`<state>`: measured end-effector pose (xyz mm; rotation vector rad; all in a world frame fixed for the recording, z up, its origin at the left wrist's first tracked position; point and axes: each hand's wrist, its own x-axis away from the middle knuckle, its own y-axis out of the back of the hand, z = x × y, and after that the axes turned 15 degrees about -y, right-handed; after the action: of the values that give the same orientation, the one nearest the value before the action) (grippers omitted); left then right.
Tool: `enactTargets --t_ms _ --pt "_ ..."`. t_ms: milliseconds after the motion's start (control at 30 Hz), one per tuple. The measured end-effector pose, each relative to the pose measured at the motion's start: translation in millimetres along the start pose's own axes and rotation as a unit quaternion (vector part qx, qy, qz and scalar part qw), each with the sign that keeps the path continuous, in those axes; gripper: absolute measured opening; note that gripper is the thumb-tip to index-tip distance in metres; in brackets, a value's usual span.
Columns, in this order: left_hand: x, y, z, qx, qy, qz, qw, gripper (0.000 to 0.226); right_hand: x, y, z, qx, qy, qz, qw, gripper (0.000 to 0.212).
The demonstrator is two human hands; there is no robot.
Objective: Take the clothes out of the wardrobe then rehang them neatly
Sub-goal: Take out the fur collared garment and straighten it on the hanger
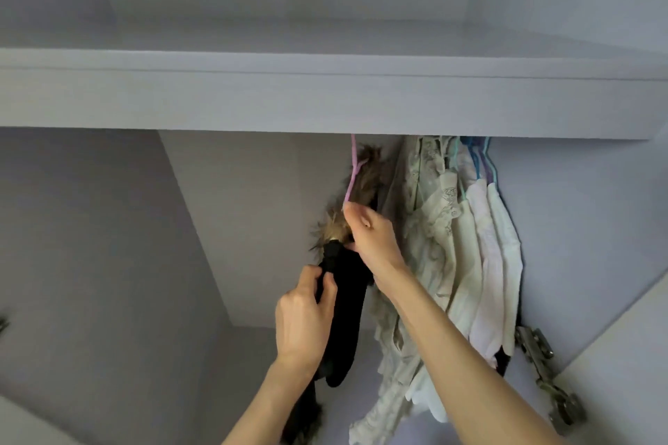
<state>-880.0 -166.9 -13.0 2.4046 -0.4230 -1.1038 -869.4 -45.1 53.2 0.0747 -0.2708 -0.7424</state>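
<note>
Head view, from the left: the wardrobe's left side wall [90, 228] and back panel [260, 213] stand bare, so the open room for moving lies on that side. Next comes the left hand [302, 321], low and nearer the camera, its fingers and thumb pinching the black garment [345, 303] at its upper edge. That garment hangs long and narrow, its long axis running nearly straight down, with a brown fur trim [361, 188] bunched at the top. Just right of it and higher, the right hand [372, 238] grips the lower arm of the pink hanger [352, 170], fingers curled round the wire where fur meets black cloth. The hanger's neck rises almost vertically and passes out of sight behind the front edge of the shelf [325, 101]; the rail itself is hidden, so the hook probably sits on it, though that cannot be confirmed. The right hand is thus the nearer one to the hook, and any lift or seating works upward in the narrow gap under the shelf. Immediately right, touching the right forearm, hangs a tight cluster of pale lace and white clothes [466, 246] on blue and teal hangers. Farthest right are the door hinges [535, 343] and the door edge.
</note>
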Motion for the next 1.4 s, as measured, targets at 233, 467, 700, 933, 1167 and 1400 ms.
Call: enactTargets --t_ms 233,467,700,933,1167,1400 --pt "23 25 24 -0.087 -0.009 0.107 0.990 0.019 -9 -37 -9 0.148 -0.062 -0.042 0.986 0.015" --pt "39 59 61 -0.133 -0.085 0.088 0.984 0.042 6 -36 -31 0.294 -0.046 0.049 0.953 0.013" --pt "4 103 133 -0.185 -0.065 0.016 0.981 0.047 8 -26 -21 0.410 0.134 -0.054 0.901 0.020" --pt "2 127 155 -0.182 -0.019 0.125 0.975 0.054 5 -32 -53 0.331 0.281 -0.060 0.899 0.016" --pt "57 146 145 -0.151 0.021 0.070 0.986 0.059 9 -58 -65 0.317 0.349 -0.032 0.881 0.025" --pt "103 187 128 -0.228 0.063 -0.018 0.971 0.055 15 -114 -78 0.261 0.450 0.052 0.852 0.025"
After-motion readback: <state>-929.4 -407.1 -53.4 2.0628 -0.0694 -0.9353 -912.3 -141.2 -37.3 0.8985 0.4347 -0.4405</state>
